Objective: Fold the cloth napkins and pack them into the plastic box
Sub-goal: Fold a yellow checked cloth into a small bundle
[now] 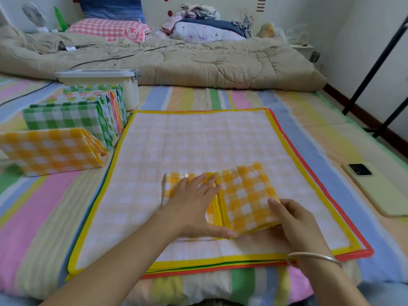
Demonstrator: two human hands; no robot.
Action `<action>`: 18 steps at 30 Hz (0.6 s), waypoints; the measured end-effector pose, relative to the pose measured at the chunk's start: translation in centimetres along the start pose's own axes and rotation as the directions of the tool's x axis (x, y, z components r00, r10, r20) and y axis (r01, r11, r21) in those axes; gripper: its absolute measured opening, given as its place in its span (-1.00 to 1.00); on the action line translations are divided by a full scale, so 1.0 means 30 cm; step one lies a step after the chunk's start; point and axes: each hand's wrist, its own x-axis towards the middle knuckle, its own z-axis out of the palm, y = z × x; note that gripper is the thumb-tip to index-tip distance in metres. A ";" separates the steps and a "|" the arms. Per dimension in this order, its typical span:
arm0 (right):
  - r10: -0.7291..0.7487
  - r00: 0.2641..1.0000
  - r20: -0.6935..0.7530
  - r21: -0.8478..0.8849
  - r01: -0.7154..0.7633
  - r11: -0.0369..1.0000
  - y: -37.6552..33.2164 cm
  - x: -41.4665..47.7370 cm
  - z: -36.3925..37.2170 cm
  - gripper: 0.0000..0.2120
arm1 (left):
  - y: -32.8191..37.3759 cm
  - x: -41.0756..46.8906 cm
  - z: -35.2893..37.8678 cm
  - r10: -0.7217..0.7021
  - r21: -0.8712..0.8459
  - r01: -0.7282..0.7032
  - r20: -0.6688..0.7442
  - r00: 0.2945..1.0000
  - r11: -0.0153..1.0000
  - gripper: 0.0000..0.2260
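A yellow checked napkin (247,195), partly folded, lies on a stack of flat napkins (198,142) on the bed. My left hand (194,204) presses flat on the napkin's left folded part, fingers straight. My right hand (291,219) pinches the napkin's right flap at its near corner and holds it slightly raised. A row of folded napkins (72,120), yellow and green checked, stands at the left. Behind that row sits the white plastic box (130,89) with its lid on.
A phone (375,188) lies on the striped sheet (309,120) at the right. A beige quilt (176,60) crosses the bed behind, with pillows and clothes beyond it. Black rack legs (375,69) stand at the right wall.
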 end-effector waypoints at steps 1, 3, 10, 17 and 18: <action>0.044 0.998 0.051 0.158 -0.052 0.986 0.006 -0.016 0.020 -0.82 | -0.001 0.004 0.007 -0.009 -0.012 0.009 -0.004 1.000 1.000 0.07; 0.013 0.993 0.118 0.214 -0.038 0.976 0.031 -0.042 0.060 -0.83 | 0.004 0.011 0.022 -0.032 -0.048 0.031 -0.014 0.999 0.998 0.10; -0.192 0.981 0.029 -0.088 0.194 0.977 0.065 -0.062 0.136 -0.76 | 0.028 0.012 0.041 -0.089 -0.213 0.079 -0.042 0.995 0.974 0.15; -0.391 0.920 0.016 -0.442 0.357 0.823 0.030 -0.110 0.189 -0.68 | -0.006 0.021 -0.002 -0.094 -0.407 0.096 0.025 0.995 0.908 -0.25; -0.416 0.909 0.030 -0.477 0.379 0.793 0.024 -0.115 0.193 -0.70 | -0.010 0.020 0.005 -0.086 -0.396 0.082 0.006 0.996 0.915 -0.25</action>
